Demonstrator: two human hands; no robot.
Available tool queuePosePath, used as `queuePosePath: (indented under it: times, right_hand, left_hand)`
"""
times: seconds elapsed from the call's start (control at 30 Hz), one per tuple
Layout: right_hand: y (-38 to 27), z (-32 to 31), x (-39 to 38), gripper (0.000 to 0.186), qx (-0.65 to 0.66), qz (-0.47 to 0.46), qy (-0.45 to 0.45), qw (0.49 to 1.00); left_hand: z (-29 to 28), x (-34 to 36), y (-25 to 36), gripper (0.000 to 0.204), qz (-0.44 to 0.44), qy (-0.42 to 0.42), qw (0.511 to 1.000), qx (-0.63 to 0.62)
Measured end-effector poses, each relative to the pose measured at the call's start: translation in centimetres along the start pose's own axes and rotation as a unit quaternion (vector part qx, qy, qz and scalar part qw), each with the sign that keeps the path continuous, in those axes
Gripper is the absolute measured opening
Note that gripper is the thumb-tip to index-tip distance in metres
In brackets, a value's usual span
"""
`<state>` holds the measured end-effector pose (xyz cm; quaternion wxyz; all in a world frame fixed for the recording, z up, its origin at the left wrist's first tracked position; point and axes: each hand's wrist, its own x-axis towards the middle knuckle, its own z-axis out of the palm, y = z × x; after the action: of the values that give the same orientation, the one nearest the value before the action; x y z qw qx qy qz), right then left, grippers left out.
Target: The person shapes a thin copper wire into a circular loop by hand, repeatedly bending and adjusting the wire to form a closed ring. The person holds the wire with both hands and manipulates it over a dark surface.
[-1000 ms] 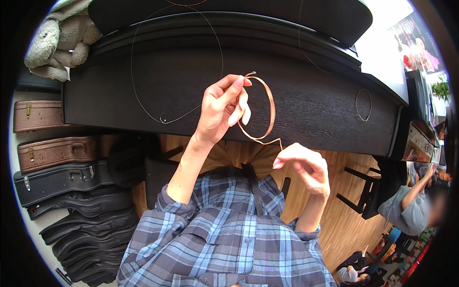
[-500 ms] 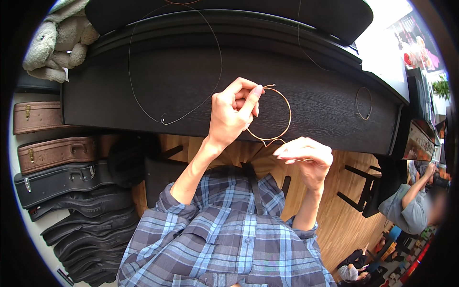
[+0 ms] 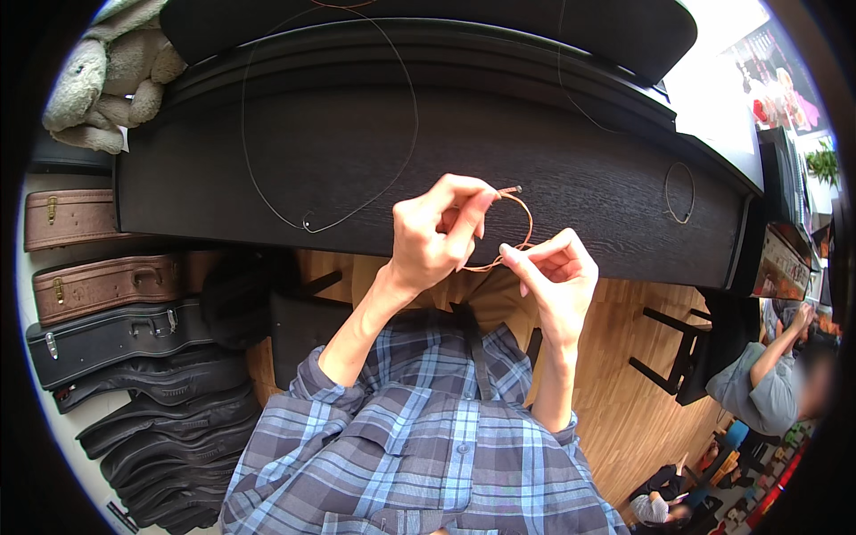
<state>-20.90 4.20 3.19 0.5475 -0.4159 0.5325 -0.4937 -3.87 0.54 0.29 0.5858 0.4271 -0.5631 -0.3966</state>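
A black wood-grain surface (image 3: 312,169) spans the upper view, with a thin wire loop (image 3: 416,116) at its left and a smaller wire ring (image 3: 693,192) at its right. A plush toy (image 3: 76,98) sits at upper left, above brown cases (image 3: 107,290) (black ones stack below), and wood flooring (image 3: 615,392) shows at right. The coiled copper-coloured string (image 3: 530,218) is in front of the surface's near edge, between the hands. The left hand (image 3: 437,234) pinches it narrowly; the right hand (image 3: 557,272), lower and apart half a second ago, now pinches its lower right side.
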Motion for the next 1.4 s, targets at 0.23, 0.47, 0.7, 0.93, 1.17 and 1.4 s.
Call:
queuePosePath:
  times: [0.23,0.47,0.7,0.93,1.17,1.4]
  right_hand:
    - [-0.1,-0.2,1.4,0.047,-0.05,0.02,-0.02,0.998]
    - [-1.1,-0.9,2.3,0.024,-0.096,0.095,-0.062,0.989]
    - [-0.3,-2.4,1.9,0.009,0.005,0.067,-0.112,0.991]
    - [-0.7,-4.6,1.4,0.014,-0.031,0.044,-0.136,0.989]
    - [-0.4,-6.1,0.8,0.004,-0.168,-0.133,-0.06,0.975]
    - [-1.1,-6.5,-0.6,0.006,-0.194,-0.198,-0.116,0.954]
  left_hand:
    - [-0.1,-0.4,-0.5,0.006,0.098,-0.043,0.994,0.02]
    - [-0.3,-0.5,-0.4,0.007,0.132,-0.072,0.989,0.011]
    - [-0.5,-0.3,0.2,0.01,-0.007,-0.042,0.995,-0.09]
    - [-0.6,0.1,1.0,0.013,-0.097,-0.015,0.987,-0.127]
    - [-1.1,1.0,1.0,0.022,-0.143,0.069,0.966,-0.205]
    - [-0.9,1.6,0.8,0.022,-0.175,0.095,0.965,-0.171]
